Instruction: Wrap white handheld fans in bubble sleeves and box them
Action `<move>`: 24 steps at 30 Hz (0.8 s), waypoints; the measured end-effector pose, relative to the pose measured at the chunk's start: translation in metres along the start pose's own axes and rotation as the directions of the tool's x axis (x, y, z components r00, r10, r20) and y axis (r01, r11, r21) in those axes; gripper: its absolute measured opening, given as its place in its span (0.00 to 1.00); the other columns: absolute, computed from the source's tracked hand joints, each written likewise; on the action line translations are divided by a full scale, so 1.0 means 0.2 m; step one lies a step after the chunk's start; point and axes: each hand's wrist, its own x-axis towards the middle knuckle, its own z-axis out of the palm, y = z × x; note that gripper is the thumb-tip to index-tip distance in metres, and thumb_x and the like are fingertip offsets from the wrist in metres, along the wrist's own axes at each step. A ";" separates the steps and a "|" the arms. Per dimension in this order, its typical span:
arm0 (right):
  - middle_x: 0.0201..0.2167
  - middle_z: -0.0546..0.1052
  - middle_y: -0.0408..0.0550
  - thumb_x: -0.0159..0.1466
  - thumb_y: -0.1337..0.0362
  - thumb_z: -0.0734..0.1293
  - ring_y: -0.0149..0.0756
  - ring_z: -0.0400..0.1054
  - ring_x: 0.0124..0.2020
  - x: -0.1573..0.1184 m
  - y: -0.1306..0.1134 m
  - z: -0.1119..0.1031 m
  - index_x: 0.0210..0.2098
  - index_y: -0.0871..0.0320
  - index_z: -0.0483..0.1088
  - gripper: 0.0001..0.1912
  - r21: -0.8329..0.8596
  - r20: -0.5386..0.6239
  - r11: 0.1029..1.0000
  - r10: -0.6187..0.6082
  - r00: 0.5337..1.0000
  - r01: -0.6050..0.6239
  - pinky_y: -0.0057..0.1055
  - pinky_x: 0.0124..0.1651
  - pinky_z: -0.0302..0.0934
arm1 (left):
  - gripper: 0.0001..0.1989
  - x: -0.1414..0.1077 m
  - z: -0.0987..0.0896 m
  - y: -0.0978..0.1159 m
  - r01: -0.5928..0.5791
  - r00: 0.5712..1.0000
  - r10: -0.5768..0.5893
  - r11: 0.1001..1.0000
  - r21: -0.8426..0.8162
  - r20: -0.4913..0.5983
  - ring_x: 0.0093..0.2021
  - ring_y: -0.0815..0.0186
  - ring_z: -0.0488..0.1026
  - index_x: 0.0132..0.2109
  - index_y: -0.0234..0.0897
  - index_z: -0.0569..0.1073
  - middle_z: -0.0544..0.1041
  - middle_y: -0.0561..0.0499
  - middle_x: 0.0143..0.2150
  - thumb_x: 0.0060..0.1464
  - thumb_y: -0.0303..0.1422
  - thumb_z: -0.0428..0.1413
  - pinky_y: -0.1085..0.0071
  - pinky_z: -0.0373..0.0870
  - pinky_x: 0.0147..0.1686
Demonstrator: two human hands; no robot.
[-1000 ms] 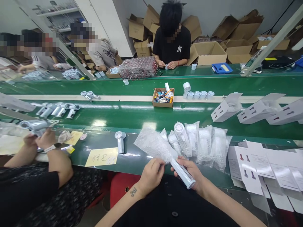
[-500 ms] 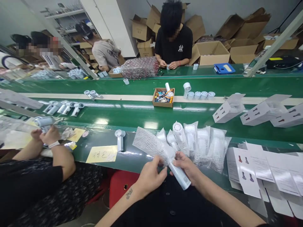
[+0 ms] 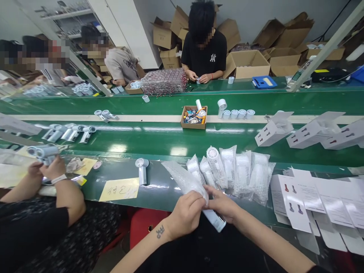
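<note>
Close to my body, a pale blue handheld fan (image 3: pixel 215 221) is partly inside a clear bubble-wrap bag (image 3: pixel 182 176). The fan's head is covered by the bag, and its handle sticks out toward me. My left hand (image 3: pixel 189 212) is closed on the bag near its opening, fingers pinching the film. My right hand (image 3: pixel 220 201) grips the fan and bag from the other side, its fingers partly hidden. Just beyond my hands lie several bubble-wrapped fans (image 3: pixel 243 170) in a row. An unwrapped fan (image 3: pixel 142 170) stands to the left, beside a yellow paper note (image 3: pixel 119 189).
Flattened white printed boxes (image 3: pixel 309 201) lie at the right. Open white boxes (image 3: pixel 274 131) stand on the green conveyor (image 3: pixel 153 140). A small cardboard box of parts (image 3: pixel 194 118) sits mid-belt. At left, a co-worker's hands (image 3: pixel 48 168) hold fans; another person (image 3: pixel 203 45) works opposite.
My left hand has closed tighter on the bag, and the bag has been drawn further down over the fan's handle. The view has shifted slightly. At left, the co-worker now holds two fans.
</note>
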 end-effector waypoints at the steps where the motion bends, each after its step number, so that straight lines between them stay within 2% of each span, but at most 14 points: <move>1: 0.31 0.71 0.40 0.40 0.66 0.75 0.29 0.64 0.28 0.01 0.01 -0.02 0.43 0.58 0.68 0.30 0.097 0.051 0.993 0.062 0.997 -0.066 0.29 0.34 0.57 | 0.08 -0.01 -0.02 0.00 0.069 0.997 -0.070 0.996 -0.065 -0.020 0.32 0.67 0.69 0.37 0.34 0.70 0.73 0.48 0.31 0.57 0.21 0.47 0.71 0.68 0.33; 2: 0.26 0.71 0.40 0.41 0.63 0.76 0.30 0.65 0.27 0.01 0.02 -0.03 0.36 0.59 0.70 0.23 0.178 0.061 0.978 0.098 0.993 -0.108 0.29 0.33 0.57 | 0.07 -0.02 -0.04 -0.01 0.174 0.983 -0.180 0.978 -0.119 -0.047 0.32 0.67 0.69 0.36 0.35 0.69 0.73 0.48 0.30 0.58 0.22 0.48 0.72 0.68 0.33; 3: 0.23 0.70 0.40 0.42 0.61 0.76 0.29 0.64 0.25 0.02 0.04 -0.04 0.30 0.60 0.69 0.18 0.237 0.037 0.964 0.118 0.992 -0.123 0.28 0.32 0.56 | 0.07 -0.03 -0.06 -0.02 0.296 0.949 -0.310 0.940 -0.166 -0.064 0.31 0.68 0.69 0.34 0.35 0.69 0.72 0.50 0.29 0.59 0.25 0.48 0.72 0.67 0.32; 4: 0.19 0.69 0.39 0.43 0.59 0.77 0.28 0.63 0.23 0.02 0.06 -0.05 0.25 0.60 0.68 0.17 0.272 -0.005 0.954 0.130 0.992 -0.123 0.27 0.29 0.55 | 0.08 -0.04 -0.08 -0.02 0.419 0.896 -0.440 0.883 -0.210 -0.060 0.29 0.68 0.68 0.32 0.36 0.68 0.71 0.51 0.28 0.59 0.27 0.49 0.73 0.66 0.31; 6: 0.16 0.68 0.38 0.42 0.58 0.78 0.26 0.60 0.20 0.00 0.07 -0.05 0.21 0.61 0.66 0.19 0.300 -0.062 0.948 0.132 0.989 -0.108 0.26 0.27 0.54 | 0.11 -0.05 -0.11 -0.03 0.611 0.775 -0.632 0.735 -0.296 0.031 0.26 0.69 0.65 0.28 0.36 0.67 0.67 0.53 0.24 0.59 0.32 0.50 0.74 0.63 0.27; 9: 0.20 0.72 0.41 0.41 0.61 0.79 0.27 0.66 0.22 -0.06 0.04 -0.03 0.26 0.62 0.68 0.19 0.329 0.012 0.937 0.115 0.993 -0.112 0.26 0.30 0.59 | 0.13 -0.03 -0.15 -0.04 0.730 0.652 -0.716 0.506 -0.458 0.249 0.23 0.71 0.62 0.27 0.35 0.68 0.65 0.55 0.22 0.56 0.39 0.53 0.74 0.61 0.25; 11: 0.22 0.73 0.42 0.42 0.65 0.79 0.27 0.67 0.24 -0.11 -0.01 -0.01 0.32 0.62 0.69 0.21 0.383 0.042 0.919 0.079 0.996 -0.089 0.24 0.29 0.59 | 0.14 -0.02 -0.18 -0.05 0.737 0.617 -0.721 0.389 -0.553 0.314 0.23 0.71 0.61 0.28 0.35 0.69 0.65 0.55 0.22 0.55 0.42 0.54 0.74 0.61 0.25; 13: 0.19 0.70 0.37 0.43 0.68 0.78 0.23 0.63 0.20 -0.15 -0.05 -0.01 0.36 0.60 0.69 0.23 0.451 0.046 0.892 0.006 0.999 -0.026 0.19 0.23 0.52 | 0.15 0.00 -0.23 -0.09 0.703 0.621 -0.740 0.379 -0.601 0.260 0.25 0.70 0.62 0.29 0.35 0.70 0.66 0.55 0.23 0.54 0.43 0.55 0.75 0.62 0.26; 15: 0.17 0.66 0.33 0.43 0.71 0.77 0.20 0.57 0.17 -0.17 -0.05 -0.03 0.36 0.58 0.68 0.22 0.517 0.019 0.854 -0.073 0.997 0.052 0.18 0.20 0.45 | 0.14 0.03 -0.27 -0.12 0.640 0.673 -0.721 0.454 -0.619 0.167 0.28 0.69 0.64 0.30 0.35 0.71 0.68 0.53 0.26 0.53 0.43 0.57 0.74 0.63 0.29; 16: 0.17 0.65 0.32 0.43 0.71 0.76 0.20 0.56 0.17 -0.17 -0.04 -0.04 0.35 0.58 0.67 0.21 0.546 -0.019 0.833 -0.087 0.996 0.083 0.18 0.20 0.45 | 0.14 0.05 -0.29 -0.13 0.602 0.716 -0.681 0.492 -0.629 0.152 0.30 0.68 0.65 0.30 0.35 0.71 0.69 0.52 0.27 0.54 0.42 0.57 0.74 0.64 0.30; 18: 0.20 0.68 0.35 0.45 0.66 0.75 0.25 0.62 0.21 -0.14 -0.01 -0.04 0.36 0.57 0.66 0.20 0.597 -0.092 0.799 -0.029 0.995 0.079 0.22 0.24 0.54 | 0.13 0.09 -0.32 -0.14 0.526 0.819 -0.529 0.533 -0.663 0.225 0.32 0.66 0.67 0.30 0.35 0.71 0.70 0.50 0.29 0.56 0.41 0.56 0.73 0.65 0.32; 20: 0.27 0.73 0.41 0.47 0.54 0.73 0.34 0.69 0.28 -0.09 0.03 -0.01 0.39 0.57 0.65 0.24 0.633 -0.035 0.773 0.068 0.997 -0.031 0.32 0.32 0.62 | 0.14 0.14 -0.34 -0.11 0.478 0.879 -0.307 0.560 -0.677 0.365 0.31 0.67 0.67 0.29 0.36 0.71 0.70 0.50 0.28 0.58 0.39 0.54 0.73 0.65 0.32; 22: 0.31 0.74 0.46 0.48 0.46 0.71 0.40 0.70 0.33 -0.04 0.05 0.05 0.41 0.59 0.65 0.30 0.610 0.121 0.778 0.097 0.988 -0.151 0.37 0.37 0.63 | 0.13 0.19 -0.34 -0.09 0.437 0.876 -0.118 0.606 -0.665 0.468 0.31 0.68 0.67 0.29 0.36 0.71 0.70 0.51 0.28 0.60 0.38 0.52 0.73 0.64 0.33; 24: 0.30 0.73 0.45 0.45 0.50 0.73 0.39 0.70 0.33 0.00 0.05 0.12 0.43 0.60 0.65 0.31 0.551 0.158 0.826 0.036 0.987 -0.118 0.35 0.38 0.61 | 0.12 0.21 -0.35 -0.08 0.405 0.837 0.013 0.656 -0.637 0.546 0.32 0.68 0.68 0.30 0.36 0.72 0.71 0.50 0.28 0.60 0.36 0.52 0.73 0.64 0.35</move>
